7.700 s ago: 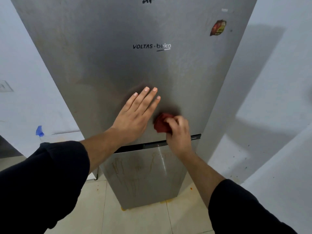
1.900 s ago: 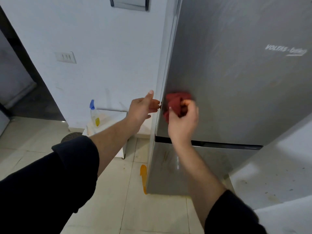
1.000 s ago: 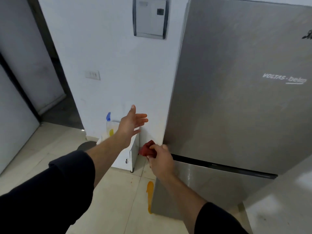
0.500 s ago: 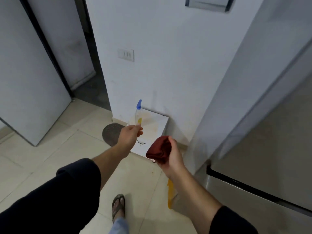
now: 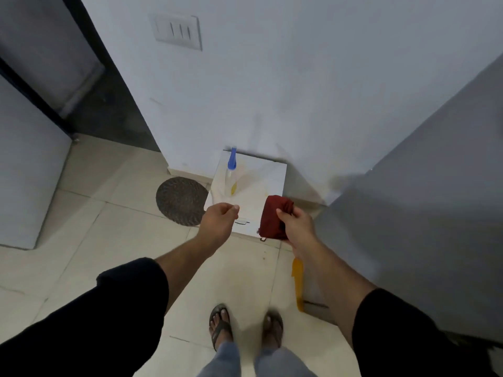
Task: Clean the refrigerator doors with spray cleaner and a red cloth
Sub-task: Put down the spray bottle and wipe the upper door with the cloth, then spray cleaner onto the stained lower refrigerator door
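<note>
**While my right hand (image 5: 298, 225) grips the red cloth (image 5: 273, 217), my left hand (image 5: 220, 220) is out toward the spray bottle (image 5: 231, 172)**

Because the spray bottle stands upright on the low white box (image 5: 261, 186) against the wall, just left of the refrigerator (image 5: 435, 186), I am bent over it and looking straight down. My left hand hangs over the box's near edge, short of the bottle and not touching it; its fingers are loosely curled, thumb by the forefinger, and it holds nothing. I judge it is empty so it can take the bottle below the blue trigger. My right hand has the cloth bunched into a wad, fingers curled round it, held clear of the floor beside the box's right side, ready, I think, to wipe once a door is wet. A round dark mat (image 5: 181, 200) lies on the tiles left of the box
</note>
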